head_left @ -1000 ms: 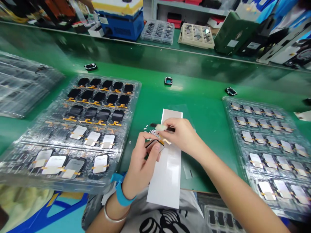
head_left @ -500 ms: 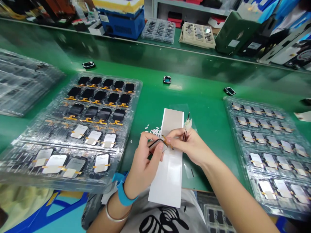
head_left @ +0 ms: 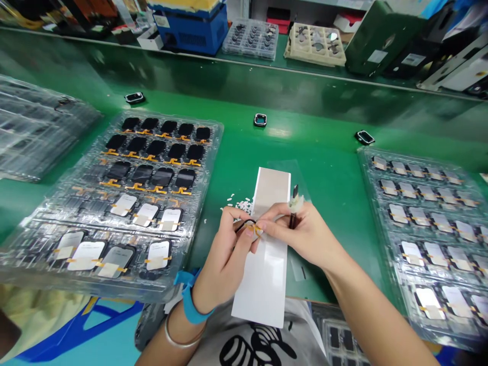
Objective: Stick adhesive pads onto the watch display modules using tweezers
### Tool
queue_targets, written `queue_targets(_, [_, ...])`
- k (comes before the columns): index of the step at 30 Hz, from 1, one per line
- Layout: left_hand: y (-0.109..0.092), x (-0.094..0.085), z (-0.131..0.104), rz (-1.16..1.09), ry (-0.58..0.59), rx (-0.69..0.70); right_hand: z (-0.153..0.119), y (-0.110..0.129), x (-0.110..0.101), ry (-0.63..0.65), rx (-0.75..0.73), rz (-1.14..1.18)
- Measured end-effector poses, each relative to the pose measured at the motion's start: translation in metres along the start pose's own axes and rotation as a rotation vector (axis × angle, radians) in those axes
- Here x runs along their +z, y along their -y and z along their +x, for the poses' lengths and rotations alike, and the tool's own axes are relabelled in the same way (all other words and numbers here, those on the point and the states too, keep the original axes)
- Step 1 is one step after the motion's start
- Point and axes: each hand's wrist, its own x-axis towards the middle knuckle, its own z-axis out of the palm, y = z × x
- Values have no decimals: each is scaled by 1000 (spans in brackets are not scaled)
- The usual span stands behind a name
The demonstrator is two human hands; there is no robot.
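Note:
My left hand [head_left: 223,259] pinches a small watch screen [head_left: 247,222] by its edges, its dark rim showing between thumb and fingers. From the screen comes an orange flex cable [head_left: 257,231], at which the thumb and forefinger of my right hand [head_left: 310,235] are closed. A pair of dark tweezers [head_left: 293,220], wrapped in something whitish, is tucked in the right hand as well. Both hands are over a long white backing strip [head_left: 263,290]. Small white pieces [head_left: 244,205] lie scattered just left of the strip. My fingers cover much of the screen.
A clear tray [head_left: 213,152] of watch screens lies at left, another tray [head_left: 392,254] at right. Stacked clear trays [head_left: 30,127] stand far left. Three watch cases, including one in the middle [head_left: 260,120], sit toward the back, below a shelf with a blue machine [head_left: 194,33].
The flex cable now lies folded against the back of the screen, where it stuck out to the right before. My right fingers have shifted slightly, and the tweezers have turned in that hand.

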Motion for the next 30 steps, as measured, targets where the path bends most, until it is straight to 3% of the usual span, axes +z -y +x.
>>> queue_targets(9, [0, -1, -2, -18, 45, -2, -1, 2, -1, -5, -97, -121])
queue_targets(30, [-3, 1, 0, 5, 30, -21, -4, 0, 0, -46, -125, -159])
